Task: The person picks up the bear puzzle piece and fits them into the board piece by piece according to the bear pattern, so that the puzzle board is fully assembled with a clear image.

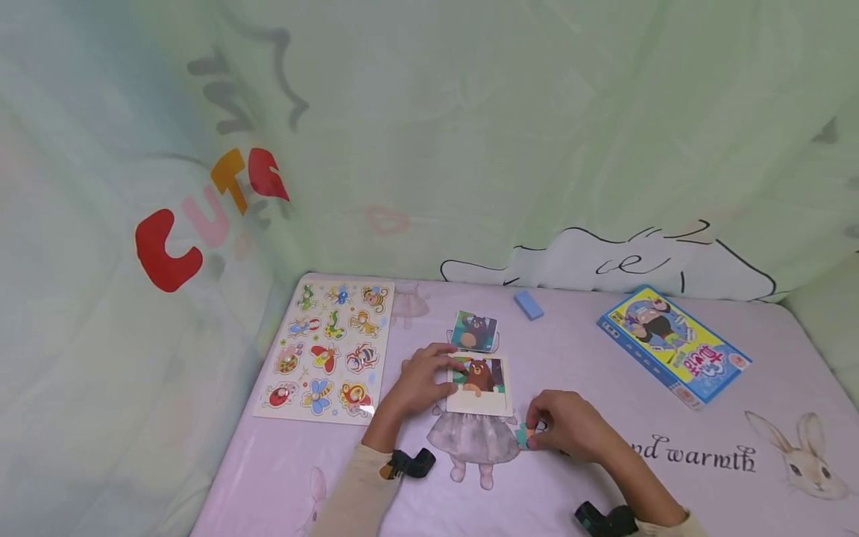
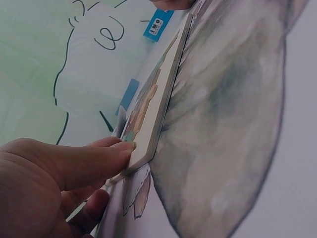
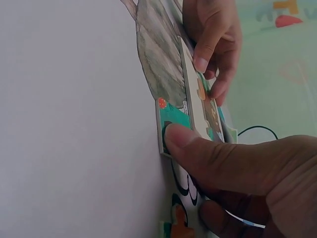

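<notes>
In the head view, a puzzle board (image 1: 479, 403) with a bear picture in its upper part and a bare pale lower part lies on the table. My left hand (image 1: 424, 380) grips its left side, thumb on the board's face in the left wrist view. My right hand (image 1: 570, 425), right of the board, pinches a teal puzzle piece (image 3: 174, 118) with a red spot, close to the board's lower right corner. Another piece (image 3: 182, 229), with orange on it, shows below that hand in the right wrist view. Just above the board sits a bear picture card (image 1: 473, 330).
A board of insect pictures (image 1: 382, 313) lies at the left. Toward the back is a small blue block (image 1: 528, 305). The blue and yellow box (image 1: 718, 367) lies at the right. Printed fabric (image 1: 470, 149) hangs behind the table.
</notes>
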`<state>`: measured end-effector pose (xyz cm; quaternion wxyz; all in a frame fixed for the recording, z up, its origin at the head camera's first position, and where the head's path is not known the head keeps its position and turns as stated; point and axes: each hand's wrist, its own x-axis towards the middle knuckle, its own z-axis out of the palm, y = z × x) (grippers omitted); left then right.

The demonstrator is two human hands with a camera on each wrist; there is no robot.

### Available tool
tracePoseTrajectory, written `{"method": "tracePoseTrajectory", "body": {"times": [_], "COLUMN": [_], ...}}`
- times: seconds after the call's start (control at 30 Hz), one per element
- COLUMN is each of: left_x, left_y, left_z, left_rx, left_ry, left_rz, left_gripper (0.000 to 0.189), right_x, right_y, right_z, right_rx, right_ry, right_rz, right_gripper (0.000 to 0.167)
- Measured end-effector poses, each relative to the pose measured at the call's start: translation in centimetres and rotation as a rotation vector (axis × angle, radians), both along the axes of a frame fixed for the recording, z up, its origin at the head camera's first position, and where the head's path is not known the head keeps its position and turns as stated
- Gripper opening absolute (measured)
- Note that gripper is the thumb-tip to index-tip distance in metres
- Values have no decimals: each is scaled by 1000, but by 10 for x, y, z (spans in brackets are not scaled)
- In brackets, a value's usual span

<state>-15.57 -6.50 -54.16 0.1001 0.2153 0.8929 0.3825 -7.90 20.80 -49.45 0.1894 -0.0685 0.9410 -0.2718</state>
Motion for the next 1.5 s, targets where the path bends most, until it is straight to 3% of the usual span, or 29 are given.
{"method": "tracePoseTrajectory", "body": {"times": [0.2, 0.6, 0.9, 1.2, 1.5], "left_x": [0, 1, 2, 1, 0], "left_y": [0, 1, 1, 1, 0], "left_z": [-1, 0, 0, -1, -2], "left_rx": [0, -12, -17, -30, -35], "left_ry": [0, 13, 18, 19, 26], "left_rz": [2, -5, -5, -6, -11], "left_gripper": [29, 28, 27, 26, 26], "right_x": [0, 0, -5, -10, -14], "right_y": [1, 5, -1, -8, -24], "right_z": [0, -5, -2, 1, 6], "right_rx": [-30, -91, -93, -103, -191], "right_ry": [-27, 16, 52, 145, 154], "right_rz": [-15, -31, -53, -8, -8], "right_gripper": [26, 31, 20, 14, 13]}}
